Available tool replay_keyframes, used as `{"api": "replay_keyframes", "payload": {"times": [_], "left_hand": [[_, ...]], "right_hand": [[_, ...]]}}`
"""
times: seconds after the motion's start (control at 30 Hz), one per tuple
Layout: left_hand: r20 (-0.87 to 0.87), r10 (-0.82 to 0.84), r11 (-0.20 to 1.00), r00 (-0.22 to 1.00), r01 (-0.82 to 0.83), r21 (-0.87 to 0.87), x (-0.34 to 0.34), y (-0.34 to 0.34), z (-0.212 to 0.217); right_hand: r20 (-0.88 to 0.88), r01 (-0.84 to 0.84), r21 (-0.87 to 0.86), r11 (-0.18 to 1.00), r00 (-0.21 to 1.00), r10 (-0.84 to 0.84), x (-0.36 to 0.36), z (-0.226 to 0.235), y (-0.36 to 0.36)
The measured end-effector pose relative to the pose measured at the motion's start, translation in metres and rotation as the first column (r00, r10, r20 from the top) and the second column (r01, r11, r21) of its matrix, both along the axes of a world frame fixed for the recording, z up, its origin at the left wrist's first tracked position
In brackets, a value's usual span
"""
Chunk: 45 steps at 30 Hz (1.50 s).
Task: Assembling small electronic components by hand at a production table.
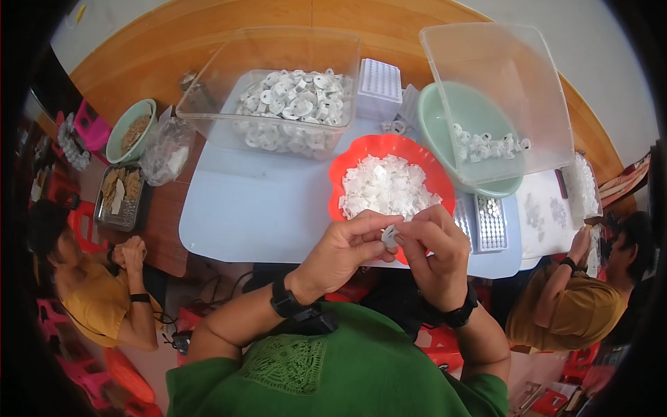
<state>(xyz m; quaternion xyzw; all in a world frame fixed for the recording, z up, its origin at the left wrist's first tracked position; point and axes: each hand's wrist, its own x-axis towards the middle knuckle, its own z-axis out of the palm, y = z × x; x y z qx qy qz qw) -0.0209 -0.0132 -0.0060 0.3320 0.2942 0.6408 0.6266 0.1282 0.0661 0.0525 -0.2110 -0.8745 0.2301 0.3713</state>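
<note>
Head view. A small white part [390,236] is held up between the two hands, seen against the near side of a red bowl [338,167]. It is rounded in outline, smooth and matt, with a dark slot-like mark on its face; finer detail is too small to read. The fingers of the left hand [333,250] pinch it from the left. Those of the right hand [441,250] are drawn together at its right edge; whether they grip it or another piece cannot be told.

The bowl, scalloped at the rim, holds a heap of flat white pieces [389,184]. Left of it, a broad stretch of light blue table [243,215] runs to a rounded corner. The table's near edge passes beneath the hands. A clear bin [208,115] of white parts bounds the far left; a white rack [379,80] stands at its right. Room is tighter on the right, where a pale green basin [432,128] lies beside the bowl and a tray [492,243] of small round pieces sits near the right hand.
</note>
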Motion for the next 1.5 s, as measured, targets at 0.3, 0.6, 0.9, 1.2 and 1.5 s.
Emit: {"api": "replay_keyframes", "payload": {"times": [0.3, 0.6, 0.9, 1.2, 1.5], "left_hand": [[-0.152, 0.079, 0.997, 0.985, -0.074, 0.034, 0.001, -0.002, 0.01], [-0.396, 0.28, 0.96, 0.875, -0.25, 0.126, 0.012, -0.008, 0.011], [-0.341, 0.372, 0.926, 0.863, -0.371, 0.072, 0.022, -0.008, 0.016], [-0.663, 0.442, 0.897, 0.605, -0.283, 0.339, 0.01, -0.008, 0.013], [-0.701, 0.486, 0.874, 0.522, -0.309, 0.376, 0.013, -0.014, 0.015]], "right_hand": [[-0.03, 0.009, -0.207, 0.978, 0.999, -0.016, 0.0, -0.017, -0.004], [-0.03, 0.031, -0.109, 0.994, 0.999, -0.034, -0.007, -0.013, -0.013], [-0.145, -0.011, -0.294, 0.956, 0.989, -0.033, -0.003, -0.021, -0.019], [-0.17, -0.03, -0.486, 0.874, 0.984, -0.06, 0.005, -0.018, -0.02], [-0.244, -0.08, -0.451, 0.889, 0.969, -0.037, 0.003, -0.018, -0.024]]}}
